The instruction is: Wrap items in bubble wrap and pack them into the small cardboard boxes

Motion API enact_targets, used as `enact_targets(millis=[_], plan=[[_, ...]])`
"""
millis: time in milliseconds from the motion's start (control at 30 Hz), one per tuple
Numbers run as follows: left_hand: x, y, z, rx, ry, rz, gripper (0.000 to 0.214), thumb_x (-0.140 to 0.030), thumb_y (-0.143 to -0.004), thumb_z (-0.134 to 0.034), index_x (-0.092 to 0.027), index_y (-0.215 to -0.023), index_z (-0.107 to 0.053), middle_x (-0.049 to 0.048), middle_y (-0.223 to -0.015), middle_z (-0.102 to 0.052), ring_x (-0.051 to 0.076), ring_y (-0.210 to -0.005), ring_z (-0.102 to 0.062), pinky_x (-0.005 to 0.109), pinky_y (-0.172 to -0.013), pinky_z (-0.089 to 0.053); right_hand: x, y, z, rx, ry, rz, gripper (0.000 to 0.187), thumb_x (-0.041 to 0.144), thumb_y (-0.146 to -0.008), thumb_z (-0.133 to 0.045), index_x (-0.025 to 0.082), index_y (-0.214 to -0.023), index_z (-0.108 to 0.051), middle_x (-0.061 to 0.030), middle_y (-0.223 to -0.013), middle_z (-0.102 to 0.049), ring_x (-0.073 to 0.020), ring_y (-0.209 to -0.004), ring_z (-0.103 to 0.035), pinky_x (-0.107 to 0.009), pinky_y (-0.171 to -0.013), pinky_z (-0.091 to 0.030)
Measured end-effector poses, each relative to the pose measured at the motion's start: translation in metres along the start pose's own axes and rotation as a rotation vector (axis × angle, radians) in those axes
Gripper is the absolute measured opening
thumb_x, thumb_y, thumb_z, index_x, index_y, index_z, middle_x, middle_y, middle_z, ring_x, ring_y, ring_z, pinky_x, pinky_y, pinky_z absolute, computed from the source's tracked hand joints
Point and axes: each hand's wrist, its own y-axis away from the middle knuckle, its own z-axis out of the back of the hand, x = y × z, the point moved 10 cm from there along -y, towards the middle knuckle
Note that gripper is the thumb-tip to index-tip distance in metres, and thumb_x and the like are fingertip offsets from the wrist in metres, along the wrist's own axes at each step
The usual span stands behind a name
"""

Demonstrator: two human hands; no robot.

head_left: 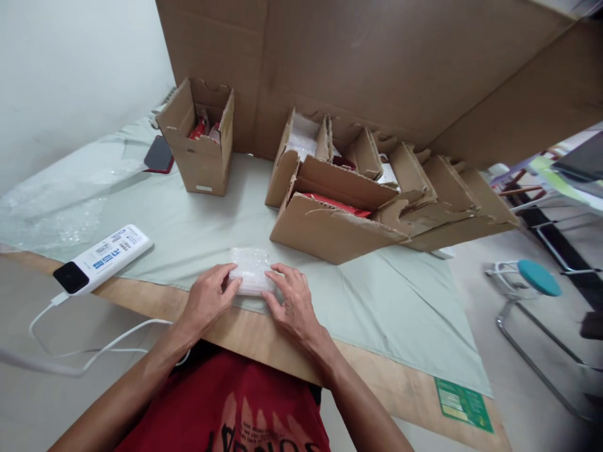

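Note:
A small bubble-wrap packet (251, 271) lies on the cloth near the table's front edge. What is inside the wrap cannot be made out. My left hand (213, 294) grips its left side, thumb low and fingers bent along the edge. At the opposite side my right hand (293, 296) holds it the same way, fingertips pressed on the wrap. Just beyond the packet stands a long cardboard bin (330, 235) with red packets (339, 204) in it.
Behind it stand several open cardboard bins, one with bubble wrap (302, 135). A separate cardboard box (207, 166) holds red items. A white power bank (106, 258) with a cable, a dark phone (159, 154) and loose bubble wrap (51, 207) lie at left. A teal stool (539, 277) stands right.

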Motion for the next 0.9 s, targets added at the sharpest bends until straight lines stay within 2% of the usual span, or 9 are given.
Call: enact_targets(millis=[167, 267, 367, 433, 500, 600, 667, 800, 900], plan=[[0.004, -0.004, 0.002, -0.028, -0.038, 0.065, 0.034, -0.035, -0.092, -0.056, -0.016, -0.117, -0.068, 0.0059, -0.088, -0.068, 0.02, -0.074, -0.063, 0.036, -0.075, -0.054, 0.015, -0.002, -0.026, 0.178, 0.112, 0.152, 0.039, 0.021, -0.092, -0.065, 0.023, -0.131, -0.065, -0.0142, -0.137, -0.066, -0.0313, -0.126, -0.058, -0.049, -0.101, -0.046], [0.014, 0.005, 0.01, -0.088, 0.136, 0.192, 0.046, -0.044, -0.09, -0.057, -0.017, -0.127, -0.062, 0.0097, -0.105, -0.066, 0.021, -0.083, -0.065, 0.034, -0.07, -0.054, 0.005, -0.009, -0.024, 0.133, 0.037, 0.078, 0.032, 0.019, -0.096, -0.061, 0.023, -0.127, -0.068, -0.0122, -0.127, -0.072, -0.0279, -0.119, -0.063, -0.045, -0.099, -0.047], [0.028, 0.021, 0.009, -0.136, 0.454, 0.397, 0.061, -0.051, -0.084, -0.065, -0.017, -0.134, -0.057, 0.0131, -0.122, -0.065, 0.025, -0.101, -0.067, 0.038, -0.082, -0.056, -0.012, -0.011, -0.014, 0.06, -0.14, -0.094, 0.029, 0.024, -0.098, -0.059, 0.02, -0.124, -0.07, -0.0117, -0.122, -0.075, -0.026, -0.112, -0.068, -0.043, -0.099, -0.049], [0.029, 0.03, -0.004, -0.099, 0.715, 0.522, 0.067, -0.047, -0.078, -0.072, -0.018, -0.135, -0.056, 0.0134, -0.127, -0.066, 0.027, -0.113, -0.066, 0.042, -0.097, -0.053, -0.019, -0.007, -0.011, 0.05, -0.272, -0.217, 0.029, 0.028, -0.097, -0.059, 0.021, -0.122, -0.071, -0.0098, -0.121, -0.076, -0.0253, -0.107, -0.07, -0.04, -0.096, -0.051], [0.018, 0.033, -0.021, -0.014, 0.979, 0.585, 0.064, -0.041, -0.074, -0.079, -0.017, -0.13, -0.06, 0.0119, -0.125, -0.069, 0.029, -0.119, -0.065, 0.043, -0.105, -0.049, -0.018, -0.002, -0.013, 0.073, -0.427, -0.3, 0.029, 0.032, -0.096, -0.059, 0.023, -0.12, -0.072, -0.0067, -0.116, -0.077, -0.0237, -0.101, -0.071, -0.036, -0.09, -0.053], [-0.002, 0.029, -0.044, 0.115, 1.306, 0.645, 0.046, -0.035, -0.068, -0.083, -0.014, -0.107, -0.07, 0.0101, -0.11, -0.075, 0.03, -0.115, -0.067, 0.043, -0.104, -0.05, -0.005, 0.006, -0.021, 0.136, -0.65, -0.349, 0.029, 0.036, -0.096, -0.057, 0.022, -0.116, -0.072, -0.0038, -0.104, -0.078, -0.0208, -0.091, -0.071, -0.03, -0.08, -0.054], [-0.009, 0.028, -0.053, 0.153, 1.422, 0.697, 0.041, -0.033, -0.066, -0.084, -0.015, -0.1, -0.071, 0.0092, -0.102, -0.077, 0.03, -0.109, -0.069, 0.043, -0.1, -0.052, 0.0, 0.01, -0.022, 0.148, -0.685, -0.362, 0.028, 0.037, -0.097, -0.055, 0.022, -0.114, -0.072, -0.0034, -0.099, -0.077, -0.0202, -0.087, -0.07, -0.03, -0.079, -0.054], [-0.011, 0.024, -0.05, 0.123, 1.388, 0.669, 0.047, -0.031, -0.065, -0.085, -0.017, -0.107, -0.07, 0.0066, -0.102, -0.077, 0.026, -0.104, -0.07, 0.04, -0.097, -0.053, -0.007, 0.015, -0.004, 0.052, -0.489, -0.324, 0.024, 0.039, -0.093, -0.062, 0.022, -0.105, -0.072, -0.0057, -0.101, -0.075, -0.0213, -0.089, -0.068, -0.036, -0.088, -0.052], [-0.017, 0.024, -0.043, 0.169, 1.174, 0.578, 0.046, -0.03, -0.068, -0.082, -0.018, -0.11, -0.069, 0.004, -0.099, -0.076, 0.022, -0.098, -0.068, 0.035, -0.093, -0.051, -0.015, 0.015, 0.012, 0.01, -0.471, -0.289, 0.035, 0.047, -0.09, -0.064, 0.023, -0.115, -0.069, -0.0098, -0.12, -0.07, -0.0251, -0.107, -0.066, -0.041, -0.097, -0.051]])
